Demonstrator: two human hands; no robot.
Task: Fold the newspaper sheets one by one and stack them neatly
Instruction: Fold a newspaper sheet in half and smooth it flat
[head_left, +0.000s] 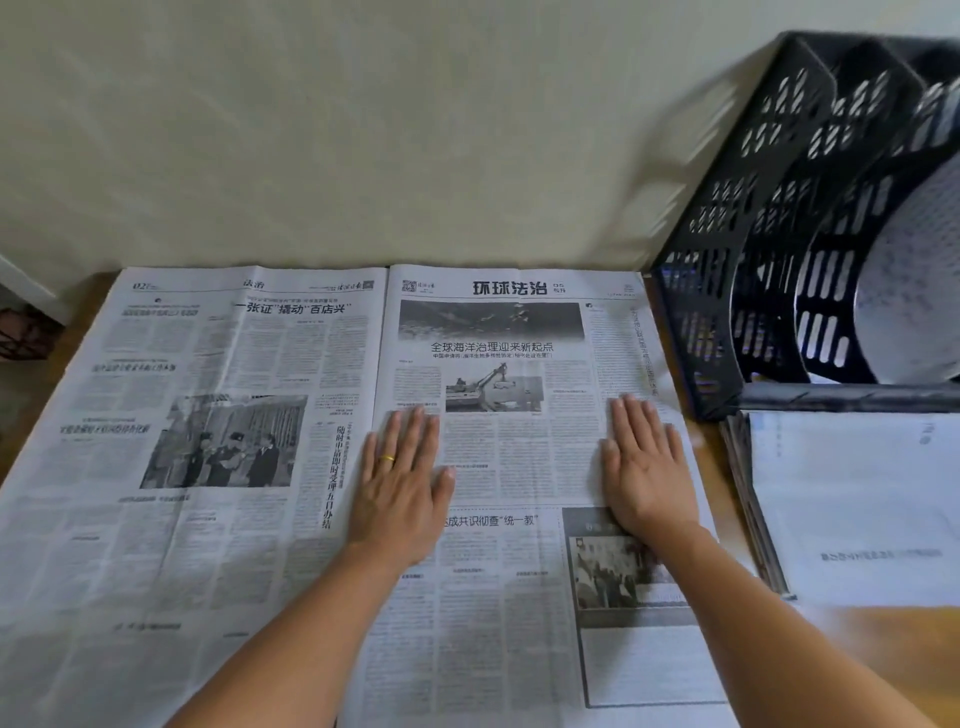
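Two hands lie flat on an open newspaper sheet (249, 441) that is spread across the table (717, 467), its far edge close to the pale wall (363, 130). The left hand (402, 480) presses palm down just right of the centre fold, fingers (410, 431) straight and slightly spread, gripping nothing; a gold ring (387, 458) sits on one of them. The right hand (647, 467) rests the same way near the sheet's right edge, fingers (636, 421) straight and together, also gripping nothing. Between the two hands lie columns of small print, and just beyond the fingertips is a small photo of an excavator (493, 387) under a bold headline. To the left of the left hand's fingers, across the fold, the other page shows a large photo of people in uniform (223, 441). Below the right wrist is another printed photo (618, 571).

To the right of the right hand's fingers, off the sheet, a stack of folded papers (857, 504) lies on the table, well apart from the hand. Beyond that stack, at the far right against the wall, stands a black perforated file rack (753, 208), with a curled white sheet (914, 280) in one of its slots.
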